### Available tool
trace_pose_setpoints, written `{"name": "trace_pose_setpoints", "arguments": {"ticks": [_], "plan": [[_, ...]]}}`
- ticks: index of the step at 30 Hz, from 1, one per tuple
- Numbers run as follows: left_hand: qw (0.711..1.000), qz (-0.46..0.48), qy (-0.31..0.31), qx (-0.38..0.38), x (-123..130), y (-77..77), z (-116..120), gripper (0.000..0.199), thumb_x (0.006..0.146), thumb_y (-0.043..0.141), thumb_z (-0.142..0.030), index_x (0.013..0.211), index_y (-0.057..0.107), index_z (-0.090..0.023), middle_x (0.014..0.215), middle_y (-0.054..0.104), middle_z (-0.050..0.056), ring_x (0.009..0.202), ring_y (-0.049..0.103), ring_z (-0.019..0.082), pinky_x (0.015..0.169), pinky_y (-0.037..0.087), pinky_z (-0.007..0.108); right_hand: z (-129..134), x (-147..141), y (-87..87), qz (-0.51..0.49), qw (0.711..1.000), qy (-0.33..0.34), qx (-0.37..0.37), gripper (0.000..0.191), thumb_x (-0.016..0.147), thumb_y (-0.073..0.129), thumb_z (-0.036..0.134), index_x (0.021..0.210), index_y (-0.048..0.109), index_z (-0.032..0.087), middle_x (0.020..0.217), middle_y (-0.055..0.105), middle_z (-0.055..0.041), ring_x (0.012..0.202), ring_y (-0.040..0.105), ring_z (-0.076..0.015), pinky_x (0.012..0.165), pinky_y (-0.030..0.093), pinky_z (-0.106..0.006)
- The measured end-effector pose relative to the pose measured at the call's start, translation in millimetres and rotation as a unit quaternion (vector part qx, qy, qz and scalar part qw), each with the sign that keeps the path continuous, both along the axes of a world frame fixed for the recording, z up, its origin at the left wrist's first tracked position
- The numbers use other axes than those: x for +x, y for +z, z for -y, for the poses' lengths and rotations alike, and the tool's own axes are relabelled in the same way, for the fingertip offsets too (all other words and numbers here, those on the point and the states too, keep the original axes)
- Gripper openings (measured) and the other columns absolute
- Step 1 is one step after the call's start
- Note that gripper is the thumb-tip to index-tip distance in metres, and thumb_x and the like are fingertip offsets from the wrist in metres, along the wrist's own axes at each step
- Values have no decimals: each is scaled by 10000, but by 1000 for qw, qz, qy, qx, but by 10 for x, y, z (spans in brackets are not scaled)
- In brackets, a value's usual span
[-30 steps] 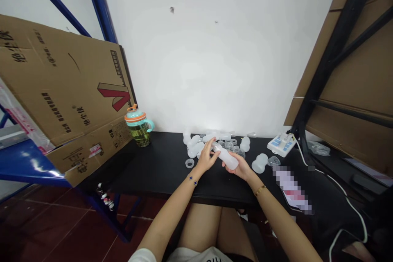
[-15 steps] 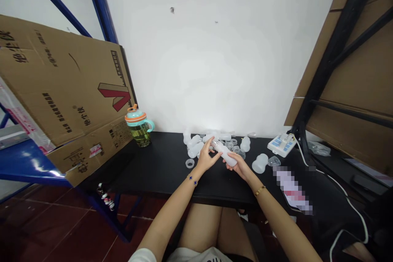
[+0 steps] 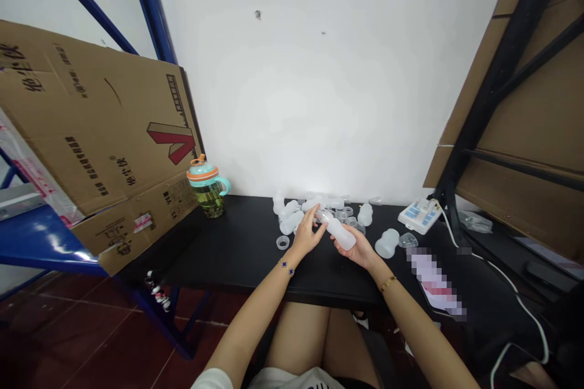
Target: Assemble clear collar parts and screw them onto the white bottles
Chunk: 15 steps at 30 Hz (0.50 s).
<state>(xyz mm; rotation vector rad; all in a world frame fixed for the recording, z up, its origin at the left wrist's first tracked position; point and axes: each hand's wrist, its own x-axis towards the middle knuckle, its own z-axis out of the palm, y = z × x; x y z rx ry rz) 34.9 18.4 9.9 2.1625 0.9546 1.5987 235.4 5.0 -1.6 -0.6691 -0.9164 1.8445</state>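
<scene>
A frosted white plastic baby bottle lies tilted across both my hands above the near part of the table. Its clear cap points to the far left. My left hand has its thumb and fingers around the cap end. Cradled in my right hand is the lower body of the bottle, with some fingers hidden beneath it. Behind the hands, several frosted bottles and clear rings lie in a loose heap. One ring sits apart, left of my left hand.
A frosted bottle and a clear cap lie right of my right hand. Farther right are a white power strip with a cable and a blurred phone. A drinking jug stands left, beside a large cardboard box.
My right hand has loosened and shifted slightly along the bottle toward its base, so more of the body shows. My left hand stays at the cap end.
</scene>
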Motion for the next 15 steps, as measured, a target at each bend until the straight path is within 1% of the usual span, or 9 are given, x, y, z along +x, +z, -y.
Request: {"name": "trace_pose_setpoints", "arguments": {"ticks": [3, 6, 8, 11, 15], "plan": [[1000, -12, 7, -7, -6, 15, 18, 536, 952, 560, -330, 1450, 387, -231, 1302, 552, 121, 975, 613, 202, 808, 566, 350, 3, -5, 2, 4, 1000, -2, -4, 318, 952, 529, 394, 1027, 664, 116, 817, 727, -111, 540, 624, -155, 393, 454, -221], [1000, -14, 18, -16, -3, 26, 26, 530, 935, 574, -315, 1430, 405, -231, 1283, 567, 113, 959, 620, 198, 795, 569, 344, 13, -14, 10, 25, 1000, -10, 5, 315, 934, 554, 406, 1033, 666, 128, 840, 730, -109, 572, 638, -156, 418, 467, -220], [999, -8, 27, -19, -1, 28, 26, 536, 912, 590, -298, 1414, 415, -230, 1285, 571, 110, 996, 623, 207, 773, 576, 329, 20, -22, 10, 55, 998, -23, 30, 321, 922, 573, 431, 1024, 668, 141, 792, 723, -98, 575, 634, -157, 423, 459, -215], [999, 0, 36, -17, 0, 28, 31, 518, 904, 588, -290, 1391, 427, -221, 1292, 580, 112, 1074, 619, 229, 772, 585, 324, 25, -41, -2, 92, 993, -47, 63, 326, 896, 623, 456, 996, 673, 150, 677, 692, -71, 518, 595, -144, 397, 412, -199], [997, -16, 72, -22, 4, 30, 48, 509, 910, 606, -337, 1375, 440, -217, 1333, 584, 121, 1129, 623, 260, 846, 581, 376, 35, -72, -7, 115, 987, -72, 91, 334, 830, 730, 443, 966, 688, 141, 675, 685, -60, 483, 553, -116, 374, 363, -183]]}}
